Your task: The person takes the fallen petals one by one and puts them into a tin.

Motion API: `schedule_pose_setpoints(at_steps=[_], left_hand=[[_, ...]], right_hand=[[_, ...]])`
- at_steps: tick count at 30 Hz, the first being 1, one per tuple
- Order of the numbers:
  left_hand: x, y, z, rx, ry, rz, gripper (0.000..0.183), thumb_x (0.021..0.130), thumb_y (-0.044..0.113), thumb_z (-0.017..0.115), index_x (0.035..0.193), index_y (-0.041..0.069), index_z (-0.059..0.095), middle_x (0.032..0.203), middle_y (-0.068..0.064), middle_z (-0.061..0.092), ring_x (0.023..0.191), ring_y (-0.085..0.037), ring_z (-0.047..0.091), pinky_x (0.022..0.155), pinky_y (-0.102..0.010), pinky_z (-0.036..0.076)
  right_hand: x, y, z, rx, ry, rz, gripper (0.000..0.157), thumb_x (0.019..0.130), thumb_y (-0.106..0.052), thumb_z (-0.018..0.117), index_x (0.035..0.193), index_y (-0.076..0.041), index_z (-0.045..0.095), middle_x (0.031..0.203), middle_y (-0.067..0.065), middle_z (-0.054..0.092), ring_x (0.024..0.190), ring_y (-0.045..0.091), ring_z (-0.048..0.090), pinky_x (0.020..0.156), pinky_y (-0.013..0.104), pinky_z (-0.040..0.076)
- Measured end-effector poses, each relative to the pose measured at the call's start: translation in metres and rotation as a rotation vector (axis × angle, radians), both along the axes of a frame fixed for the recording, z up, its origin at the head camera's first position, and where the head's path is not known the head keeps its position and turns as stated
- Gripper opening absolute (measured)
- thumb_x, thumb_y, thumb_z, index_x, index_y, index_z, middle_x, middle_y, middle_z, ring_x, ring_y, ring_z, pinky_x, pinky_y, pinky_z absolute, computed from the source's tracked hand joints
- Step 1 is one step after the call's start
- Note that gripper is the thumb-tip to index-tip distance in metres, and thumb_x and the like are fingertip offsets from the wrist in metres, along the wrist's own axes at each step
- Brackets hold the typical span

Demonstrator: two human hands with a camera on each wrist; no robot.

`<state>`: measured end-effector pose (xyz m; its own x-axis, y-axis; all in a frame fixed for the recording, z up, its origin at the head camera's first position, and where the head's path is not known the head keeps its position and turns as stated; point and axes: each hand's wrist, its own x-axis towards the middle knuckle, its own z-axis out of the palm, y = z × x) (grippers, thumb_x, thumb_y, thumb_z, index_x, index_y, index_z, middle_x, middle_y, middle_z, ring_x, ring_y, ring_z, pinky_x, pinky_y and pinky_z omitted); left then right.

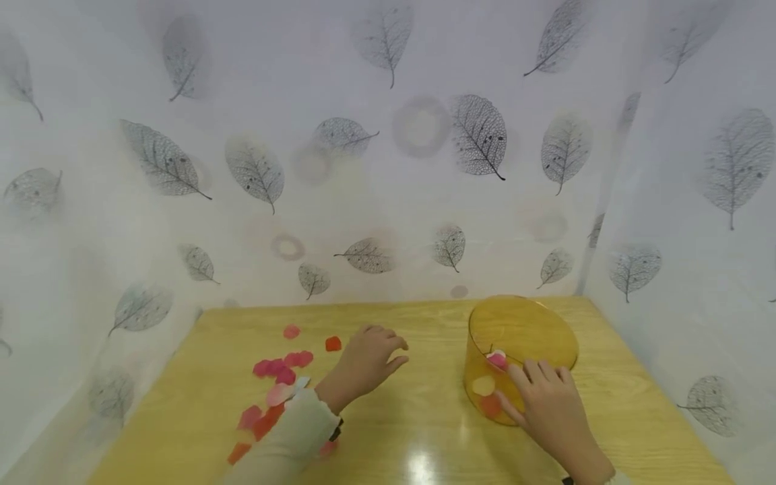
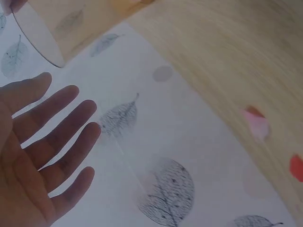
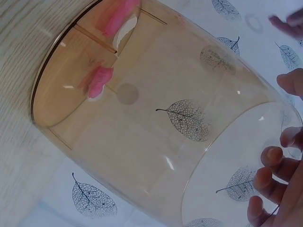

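A see-through amber container [image 1: 524, 330] stands on the table at the right, its wide round mouth upward. My right hand [image 1: 548, 401] grips its near rim, fingertips over the edge and thumb outside the wall. Inside are a pink-and-white petal [image 1: 497, 359], a pale yellow petal [image 1: 483, 385] and an orange petal [image 1: 490, 404]. Fingers loosely spread, my left hand [image 1: 366, 360] hovers over the table between the container and the scattered petals, holding nothing. In the left wrist view the left palm [image 2: 26, 177] shows, fingers apart.
Pink petals [image 1: 275, 368], red petals [image 1: 268, 421] and pale ones lie loose on the left of the wooden table [image 1: 424, 330], partly behind the left sleeve [image 1: 294, 438]. A leaf-patterned white covering [image 1: 388, 188] rises behind and at both sides.
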<state>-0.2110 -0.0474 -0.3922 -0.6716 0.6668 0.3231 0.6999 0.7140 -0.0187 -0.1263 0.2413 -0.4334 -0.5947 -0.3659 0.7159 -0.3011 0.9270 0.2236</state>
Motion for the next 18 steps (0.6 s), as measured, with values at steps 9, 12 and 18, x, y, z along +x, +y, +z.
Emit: schedule_pose_setpoints(at_steps=[9, 12, 18], left_hand=[[-0.014, -0.065, -0.042, 0.072, -0.212, 0.162, 0.018, 0.081, 0.022, 0.073, 0.094, 0.011, 0.07, 0.09, -0.002, 0.071, 0.084, -0.022, 0.065, 0.087, -0.045, 0.048], [-0.017, -0.076, -0.052, 0.089, -0.297, 0.199, 0.019, 0.08, 0.017, 0.073, 0.096, 0.008, 0.069, 0.094, -0.006, 0.07, 0.088, -0.026, 0.064, 0.089, -0.048, 0.046], [-0.03, -0.087, -0.069, 0.063, -0.377, 0.242, 0.017, 0.082, 0.01, 0.07, 0.1, 0.009, 0.069, 0.101, -0.006, 0.07, 0.094, -0.029, 0.063, 0.09, -0.047, 0.047]], right_hand=[[0.001, 0.001, -0.001, -0.007, -0.002, 0.018, 0.064, 0.096, -0.058, 0.016, 0.083, -0.007, 0.052, 0.067, 0.009, 0.05, 0.057, 0.027, 0.047, 0.05, 0.035, 0.032], [0.001, 0.001, -0.001, -0.01, 0.003, 0.028, 0.063, 0.096, -0.057, 0.019, 0.083, -0.006, 0.052, 0.067, 0.01, 0.05, 0.057, 0.027, 0.046, 0.05, 0.035, 0.03], [-0.003, 0.0, 0.002, -0.016, 0.005, 0.035, 0.062, 0.096, -0.057, 0.02, 0.083, -0.006, 0.052, 0.066, 0.01, 0.049, 0.055, 0.027, 0.044, 0.051, 0.034, 0.028]])
